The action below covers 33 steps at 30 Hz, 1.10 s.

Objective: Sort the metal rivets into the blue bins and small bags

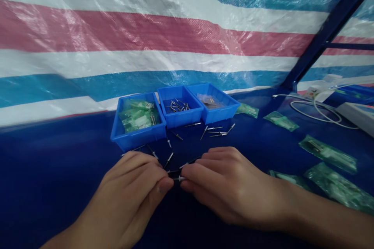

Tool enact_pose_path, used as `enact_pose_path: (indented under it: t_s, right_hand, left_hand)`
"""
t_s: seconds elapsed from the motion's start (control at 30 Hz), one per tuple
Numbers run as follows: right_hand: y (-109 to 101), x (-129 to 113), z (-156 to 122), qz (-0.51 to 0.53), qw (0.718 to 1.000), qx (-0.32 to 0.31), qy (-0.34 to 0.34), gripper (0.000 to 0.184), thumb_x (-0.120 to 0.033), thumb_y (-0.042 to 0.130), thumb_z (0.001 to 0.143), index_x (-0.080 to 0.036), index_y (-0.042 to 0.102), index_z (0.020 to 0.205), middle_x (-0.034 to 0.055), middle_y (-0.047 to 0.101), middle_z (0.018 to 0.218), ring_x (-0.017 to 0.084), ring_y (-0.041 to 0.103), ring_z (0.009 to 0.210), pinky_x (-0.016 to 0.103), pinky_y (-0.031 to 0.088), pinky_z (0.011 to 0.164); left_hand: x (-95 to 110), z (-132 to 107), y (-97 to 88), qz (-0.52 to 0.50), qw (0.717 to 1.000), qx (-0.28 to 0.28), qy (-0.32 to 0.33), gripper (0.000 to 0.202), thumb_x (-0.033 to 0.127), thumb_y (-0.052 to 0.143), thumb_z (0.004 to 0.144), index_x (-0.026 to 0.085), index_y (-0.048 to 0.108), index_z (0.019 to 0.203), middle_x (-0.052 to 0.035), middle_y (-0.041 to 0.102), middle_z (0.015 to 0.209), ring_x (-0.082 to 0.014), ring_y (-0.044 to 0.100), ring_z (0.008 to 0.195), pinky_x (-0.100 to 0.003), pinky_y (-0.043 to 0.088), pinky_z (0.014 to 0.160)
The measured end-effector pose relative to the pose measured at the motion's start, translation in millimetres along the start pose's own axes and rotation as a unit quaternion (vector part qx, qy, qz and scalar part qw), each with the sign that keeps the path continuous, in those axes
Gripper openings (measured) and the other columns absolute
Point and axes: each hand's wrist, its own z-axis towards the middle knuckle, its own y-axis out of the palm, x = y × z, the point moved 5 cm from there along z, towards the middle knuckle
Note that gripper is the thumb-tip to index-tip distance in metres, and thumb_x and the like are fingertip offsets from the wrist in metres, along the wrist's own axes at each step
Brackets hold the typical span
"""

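Observation:
My left hand (133,186) and my right hand (224,184) rest close together on the dark blue table, fingers curled. Their fingertips meet on a small metal rivet (179,179), which both pinch. Several loose rivets (214,130) lie scattered on the table just beyond the hands. Behind them stand three blue bins: the left bin (137,138) holds green plastic bags, the middle bin (181,118) holds loose rivets, the right bin (217,116) holds a clear bag.
Green sealed bags (327,151) lie spread over the right side of the table. A white cable (315,109) and a white box (360,114) sit at the far right. A striped tarp (146,35) hangs behind, with a blue frame post (327,31).

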Motion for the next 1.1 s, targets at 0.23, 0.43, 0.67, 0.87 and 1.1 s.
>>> enact_pose_path:
  t_s: [0.23, 0.43, 0.67, 0.87, 1.1]
  right_hand:
    - [-3, 4, 1, 0.013, 1.000, 0.013, 0.022, 0.031, -0.022, 0.035, 0.094, -0.016, 0.052, 0.068, -0.0020, 0.055, 0.054, 0.009, 0.048, 0.046, 0.024, 0.029, 0.050]
    - [-3, 5, -1, 0.019, 0.999, 0.031, 0.025, 0.027, -0.023, 0.036, 0.094, -0.016, 0.056, 0.077, -0.0016, 0.059, 0.058, 0.009, 0.050, 0.047, 0.023, 0.030, 0.049]
    - [-2, 7, 1, 0.027, 0.999, 0.018, 0.036, 0.031, -0.022, 0.033, 0.095, -0.016, 0.051, 0.070, -0.0026, 0.056, 0.056, 0.008, 0.045, 0.046, 0.023, 0.027, 0.048]
    - [-1, 8, 0, 0.026, 0.999, -0.011, 0.019, 0.020, -0.023, 0.041, 0.092, -0.016, 0.057, 0.081, -0.0012, 0.061, 0.063, 0.010, 0.052, 0.052, 0.024, 0.029, 0.050]
    - [0, 10, 1, 0.031, 0.999, 0.001, 0.029, 0.033, -0.025, 0.033, 0.095, -0.016, 0.055, 0.072, -0.0015, 0.056, 0.056, 0.009, 0.047, 0.048, 0.023, 0.029, 0.050]
  left_hand:
    - [0, 0, -1.6, -0.002, 1.000, 0.003, 0.000, 0.019, 0.021, 0.041, 0.087, 0.021, 0.056, 0.075, 0.0034, 0.063, 0.065, -0.0129, 0.061, 0.062, -0.024, 0.047, 0.055]
    - [2, 2, -1.5, 0.016, 1.000, 0.000, 0.011, 0.030, 0.022, 0.037, 0.090, 0.020, 0.050, 0.062, 0.0030, 0.058, 0.057, -0.0124, 0.059, 0.057, -0.024, 0.046, 0.052]
    - [-1, -2, 3.0, 0.011, 1.000, -0.016, -0.002, 0.018, 0.022, 0.042, 0.088, 0.021, 0.058, 0.078, 0.0027, 0.066, 0.070, -0.0133, 0.061, 0.062, -0.025, 0.046, 0.056]
    - [1, 0, 2.8, 0.007, 1.000, -0.028, 0.004, 0.031, 0.021, 0.035, 0.091, 0.019, 0.056, 0.068, 0.0027, 0.062, 0.061, -0.0117, 0.057, 0.055, -0.025, 0.044, 0.053]
    - [-6, -2, 1.8, -0.003, 0.998, -0.011, -0.064, 0.014, 0.026, 0.043, 0.087, 0.025, 0.057, 0.087, 0.0056, 0.067, 0.075, -0.0119, 0.063, 0.065, -0.022, 0.046, 0.059]
